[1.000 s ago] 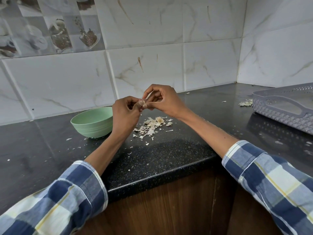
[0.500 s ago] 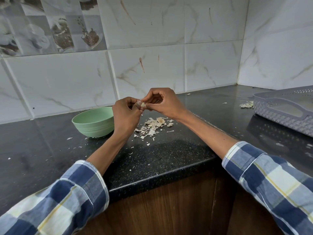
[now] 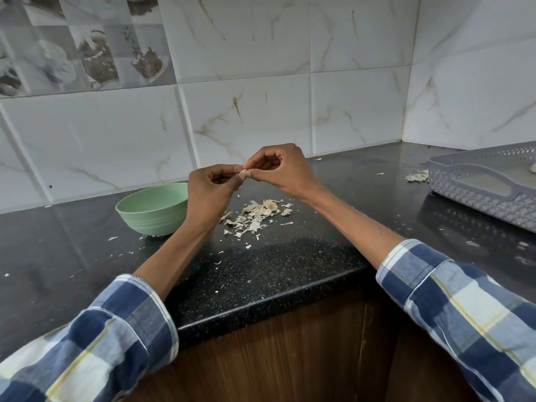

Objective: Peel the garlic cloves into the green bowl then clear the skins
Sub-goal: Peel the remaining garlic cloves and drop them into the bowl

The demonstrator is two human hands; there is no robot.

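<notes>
Two hands on one clove

Both hands meet above the table, the left hand and right hand each pinching the same garlic clove at their fingertips. Skins lie heaped below, beside the green bowl near the table's back edge. The small clove could slip and fall among the skins instead of into the bowl.
</notes>
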